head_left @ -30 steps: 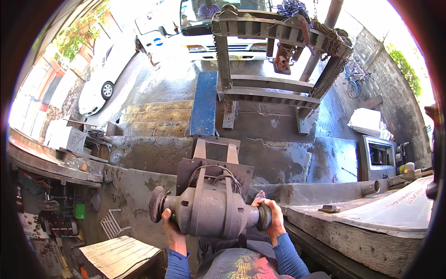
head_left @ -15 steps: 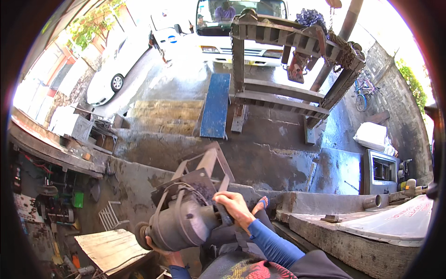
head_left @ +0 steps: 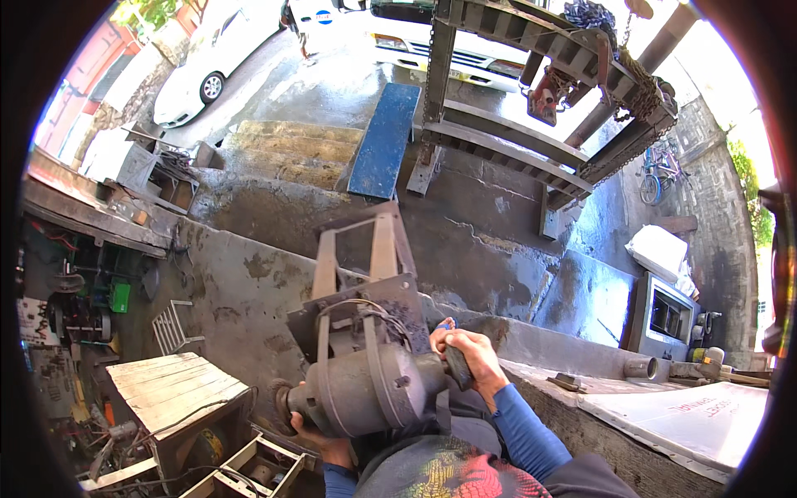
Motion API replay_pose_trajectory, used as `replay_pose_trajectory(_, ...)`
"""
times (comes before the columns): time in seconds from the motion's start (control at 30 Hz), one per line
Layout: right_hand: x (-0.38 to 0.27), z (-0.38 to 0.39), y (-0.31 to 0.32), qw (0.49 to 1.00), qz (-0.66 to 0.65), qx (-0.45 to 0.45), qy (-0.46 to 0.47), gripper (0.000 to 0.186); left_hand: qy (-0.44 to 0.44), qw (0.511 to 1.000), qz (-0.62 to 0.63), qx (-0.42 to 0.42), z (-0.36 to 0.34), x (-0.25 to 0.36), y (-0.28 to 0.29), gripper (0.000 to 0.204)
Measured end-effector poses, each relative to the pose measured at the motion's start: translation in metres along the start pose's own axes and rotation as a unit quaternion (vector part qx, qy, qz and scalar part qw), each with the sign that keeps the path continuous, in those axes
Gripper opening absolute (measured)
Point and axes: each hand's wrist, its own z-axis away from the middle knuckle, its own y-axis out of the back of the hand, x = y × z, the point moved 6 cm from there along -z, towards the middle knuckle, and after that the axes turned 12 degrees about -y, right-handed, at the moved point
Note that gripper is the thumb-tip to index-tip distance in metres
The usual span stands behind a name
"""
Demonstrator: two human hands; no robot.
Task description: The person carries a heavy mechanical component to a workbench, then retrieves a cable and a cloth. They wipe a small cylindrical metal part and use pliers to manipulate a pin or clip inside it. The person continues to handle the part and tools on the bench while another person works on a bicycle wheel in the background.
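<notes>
A dark, dirty bench grinder [head_left: 357, 388], strapped with metal bands to a plate on a rusty angle-iron stand [head_left: 383, 245], lies tilted against my body. Its stand points away from me. My left hand [head_left: 320, 440] supports the narrow left end of the housing, close to a round wheel [head_left: 283, 407]; part of the fingers is hidden beneath. At the right end, my right hand [head_left: 477, 363] is wrapped round a dark disc-like part [head_left: 457, 368]. A loose cable [head_left: 365, 309] lies across the plate.
A wooden-topped stand [head_left: 174, 390] and an open metal frame [head_left: 257, 465] are at lower left. A concrete ledge [head_left: 631, 423] runs along my right. Ahead are a blue bench [head_left: 386, 141] and a steel press frame [head_left: 506, 158] with chains. Vehicles stand beyond.
The bench grinder and both hands have shifted right in the view, and its stand points more directly away. The surroundings have moved in view. Both hands keep their hold.
</notes>
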Motion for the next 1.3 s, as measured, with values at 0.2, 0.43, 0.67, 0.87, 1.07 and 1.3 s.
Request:
replay_pose_trajectory(0.2, 0.006, 0.055, 0.052, 0.989, -0.114, 0.066, 0.064, 0.025, 0.091, 0.993, 0.006, -0.073, -0.011, -0.021, -0.052, 0.074)
replay_pose_trajectory(0.43, 0.098, 0.036, 0.091, 0.937, -0.29, 0.103, 0.163, 0.031, 0.193, 0.96, -0.125, -0.162, -0.061, -0.059, -0.097, 0.062)
replay_pose_trajectory(0.67, 0.144, -0.04, 0.132, 0.931, -0.3, 0.162, 0.13, 0.029, 0.291, 0.936, -0.15, -0.132, -0.113, -0.156, -0.034, 0.065)
replay_pose_trajectory(0.87, 0.129, -0.079, 0.191, 0.936, -0.253, 0.177, 0.171, 0.029, 0.305, 0.935, -0.145, -0.108, -0.12, -0.231, -0.052, 0.068)
replay_pose_trajectory(1.07, 0.074, -0.085, 0.236, 0.921, -0.229, 0.194, 0.25, 0.033, 0.316, 0.918, -0.163, -0.176, -0.092, -0.272, -0.164, 0.064)
replay_pose_trajectory(1.3, 0.073, -0.065, 0.298, 0.815, -0.467, 0.199, 0.278, 0.037, 0.344, 0.859, -0.302, -0.23, -0.12, -0.413, -0.225, 0.066)
